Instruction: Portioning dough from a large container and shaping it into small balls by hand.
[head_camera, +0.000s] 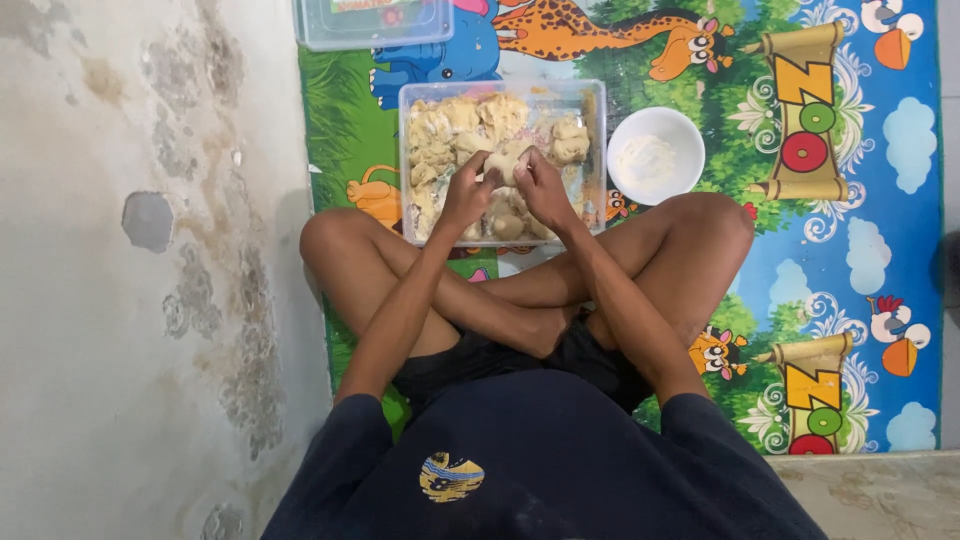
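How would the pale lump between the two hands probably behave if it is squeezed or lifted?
The pale lump looks like soft dough: its outline is rounded and uneven, so it would probably dent rather than crack. The left hand and right hand both press it, which suggests it may sag if held on one side. Pieces in the clear plastic tub cling together, so it is likely sticky.

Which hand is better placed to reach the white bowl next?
Right. The right hand is on the side of the white bowl; the left hand would have to cross over the dough piece.
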